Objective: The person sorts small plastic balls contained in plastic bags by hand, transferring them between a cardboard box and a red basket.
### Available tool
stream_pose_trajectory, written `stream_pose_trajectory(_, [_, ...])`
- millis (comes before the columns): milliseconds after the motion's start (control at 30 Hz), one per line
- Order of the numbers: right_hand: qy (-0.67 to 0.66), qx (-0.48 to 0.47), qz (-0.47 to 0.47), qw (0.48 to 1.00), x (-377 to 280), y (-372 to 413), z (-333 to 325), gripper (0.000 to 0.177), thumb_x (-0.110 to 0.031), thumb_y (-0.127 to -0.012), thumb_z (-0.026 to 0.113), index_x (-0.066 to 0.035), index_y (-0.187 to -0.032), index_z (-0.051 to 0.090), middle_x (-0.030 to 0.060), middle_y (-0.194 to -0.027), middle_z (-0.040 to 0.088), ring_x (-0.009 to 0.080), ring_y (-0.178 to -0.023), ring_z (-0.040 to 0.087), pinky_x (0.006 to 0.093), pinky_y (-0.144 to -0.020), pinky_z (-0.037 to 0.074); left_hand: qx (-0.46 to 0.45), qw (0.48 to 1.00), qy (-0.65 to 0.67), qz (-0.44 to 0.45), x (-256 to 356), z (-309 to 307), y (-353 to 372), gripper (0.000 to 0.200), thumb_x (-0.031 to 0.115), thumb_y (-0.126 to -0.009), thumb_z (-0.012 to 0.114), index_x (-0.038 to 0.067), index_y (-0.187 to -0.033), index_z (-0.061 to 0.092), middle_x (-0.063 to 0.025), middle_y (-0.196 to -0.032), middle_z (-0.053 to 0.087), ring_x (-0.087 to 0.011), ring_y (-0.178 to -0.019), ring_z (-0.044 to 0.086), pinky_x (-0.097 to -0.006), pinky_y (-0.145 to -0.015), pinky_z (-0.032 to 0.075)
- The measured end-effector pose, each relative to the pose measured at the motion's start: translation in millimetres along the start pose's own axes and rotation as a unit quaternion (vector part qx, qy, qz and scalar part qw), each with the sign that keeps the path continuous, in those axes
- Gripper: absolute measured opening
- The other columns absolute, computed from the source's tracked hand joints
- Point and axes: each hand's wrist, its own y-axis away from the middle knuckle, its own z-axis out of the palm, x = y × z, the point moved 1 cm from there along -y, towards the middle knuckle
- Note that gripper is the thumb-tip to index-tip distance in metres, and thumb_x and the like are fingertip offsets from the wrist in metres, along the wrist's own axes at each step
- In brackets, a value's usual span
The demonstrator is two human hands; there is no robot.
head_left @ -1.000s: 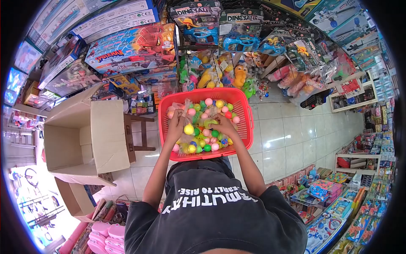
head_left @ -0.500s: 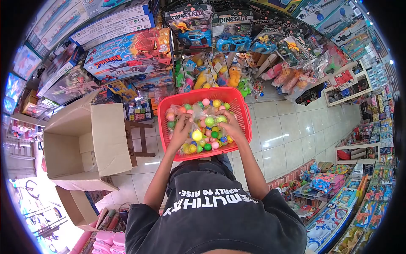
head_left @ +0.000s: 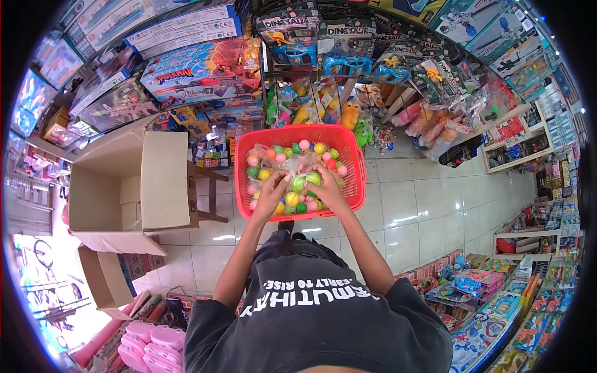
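Observation:
A red plastic basket (head_left: 356,171) holds many small colourful balls, some of them in clear plastic bags. Over its middle, my left hand (head_left: 272,188) has its fingers pinched on the gathered plastic of a clear bag (head_left: 291,166). My right hand (head_left: 326,188) is closed around light green balls (head_left: 306,181) in clear plastic, close beside the left hand. Pink, yellow, green and orange balls lie around and beneath both hands. Where one bag ends and another begins cannot be told.
An open cardboard box (head_left: 168,180) stands at the left by a wooden stool (head_left: 212,193). Boxed and bagged toys (head_left: 202,71) hang or stand behind the basket. Tiled floor (head_left: 398,205) lies to the right, with toy displays (head_left: 485,329) at the lower right. Pink cases (head_left: 152,345) are at the lower left.
My hands have come closer together and a little lower over the basket. The right fingers have closed in around the light green balls. The view has shifted slightly.

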Motion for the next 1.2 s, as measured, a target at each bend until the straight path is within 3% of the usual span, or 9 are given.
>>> stream_pose_trajectory(100, [-0.067,-0.025,0.054,0.996,1.1,9.1,1.7,0.024,-0.007,-0.075,0.062,-0.003,-0.097,0.051,0.0055,-0.095,0.054,0.0142,-0.093,0.052,0.0266,-0.084,0.040,0.037,0.999,0.013,0.000,-0.5,6.6,11.8,0.019,0.024,-0.091,0.051,0.006,-0.096,0.054,0.0074,-0.069,0.040,-0.0003,-0.058,0.033,-0.0174,-0.051,0.025])
stream_pose_trajectory(267, [-0.012,-0.088,0.005,0.996,-24.3,16.9,5.9,0.030,-0.017,-0.080,0.062,-0.002,-0.104,0.053,0.0078,-0.102,0.057,0.0171,-0.096,0.054,0.0298,-0.085,0.041,0.062,0.997,-0.021,0.039,15.4,8.3,29.6,0.018,0.021,-0.091,0.052,0.005,-0.099,0.054,0.0065,-0.074,0.045,-0.0006,-0.064,0.039,-0.0173,-0.054,0.030])
stream_pose_trajectory(333, [0.030,-0.116,-0.011,0.993,-31.3,17.4,3.4,0.032,-0.021,-0.081,0.062,-0.001,-0.106,0.054,0.0094,-0.105,0.058,0.0187,-0.097,0.055,0.0312,-0.085,0.041,0.055,0.997,-0.003,0.055,20.0,8.7,37.2,0.016,0.017,-0.091,0.051,0.002,-0.098,0.053,0.0021,-0.086,0.051,-0.0048,-0.082,0.046,-0.0201,-0.072,0.039])
stream_pose_trajectory(433, [0.063,-0.164,-0.014,0.984,-32.9,16.6,7.5,0.033,-0.023,-0.083,0.059,0.000,-0.106,0.057,0.0137,-0.109,0.058,0.0251,-0.097,0.057,0.0342,-0.084,0.042,0.064,0.994,-0.041,0.074,30.8,12.4,50.9,0.017,0.016,-0.091,0.052,0.001,-0.098,0.053,0.0016,-0.086,0.051,-0.0053,-0.081,0.047,-0.0201,-0.071,0.039])
stream_pose_trajectory(733, [0.217,-0.094,-0.258,0.937,-46.3,18.5,22.6,0.026,-0.018,-0.077,0.064,0.001,-0.095,0.062,0.0122,-0.089,0.058,0.0280,-0.081,0.056,0.0347,-0.073,0.044,0.124,0.986,-0.076,0.082,42.0,15.1,91.6,0.016,0.015,-0.092,0.049,0.000,-0.098,0.052,0.0002,-0.085,0.051,-0.0052,-0.081,0.047,-0.0207,-0.072,0.039])
stream_pose_trajectory(833, [0.186,-0.103,-0.236,0.948,-58.2,24.2,21.3,0.023,-0.017,-0.077,0.064,0.001,-0.092,0.061,0.0109,-0.084,0.058,0.0253,-0.073,0.055,0.0328,-0.066,0.043,0.175,0.976,-0.083,0.103,48.6,12.5,104.6,0.018,0.020,-0.093,0.048,0.004,-0.098,0.051,0.0018,-0.085,0.053,-0.0015,-0.074,0.044,-0.0166,-0.062,0.036])
stream_pose_trajectory(933, [0.122,-0.160,-0.114,0.973,-65.5,27.6,22.2,0.022,-0.015,-0.079,0.063,0.002,-0.092,0.059,0.0104,-0.077,0.055,0.0203,-0.066,0.053,0.0308,-0.060,0.041,0.178,0.975,-0.056,0.121,57.3,9.4,118.4,0.019,0.020,-0.094,0.045,0.003,-0.100,0.049,-0.0043,-0.093,0.059,-0.0051,-0.080,0.051,-0.0178,-0.065,0.041])
stream_pose_trajectory(1000, [0.077,-0.154,-0.051,0.984,-64.3,29.6,26.9,0.020,-0.012,-0.081,0.063,0.003,-0.090,0.054,0.0011,-0.070,0.047,0.0071,-0.067,0.045,0.0216,-0.059,0.037,0.184,0.972,-0.054,0.137,59.6,5.1,126.3,0.020,0.021,-0.095,0.042,0.002,-0.100,0.047,-0.0075,-0.093,0.059,-0.0069,-0.080,0.053,-0.0202,-0.064,0.045])
stream_pose_trajectory(1200, [-0.002,-0.220,0.013,0.975,-69.7,25.9,47.0,0.018,-0.016,-0.086,0.059,-0.001,-0.095,0.053,-0.0019,-0.074,0.050,0.0044,-0.069,0.045,0.0207,-0.060,0.038,0.224,0.965,-0.021,0.132,63.5,-7.8,150.8,0.020,0.022,-0.096,0.040,0.004,-0.101,0.046,-0.0037,-0.081,0.054,-0.0070,-0.071,0.053,-0.0198,-0.056,0.045])
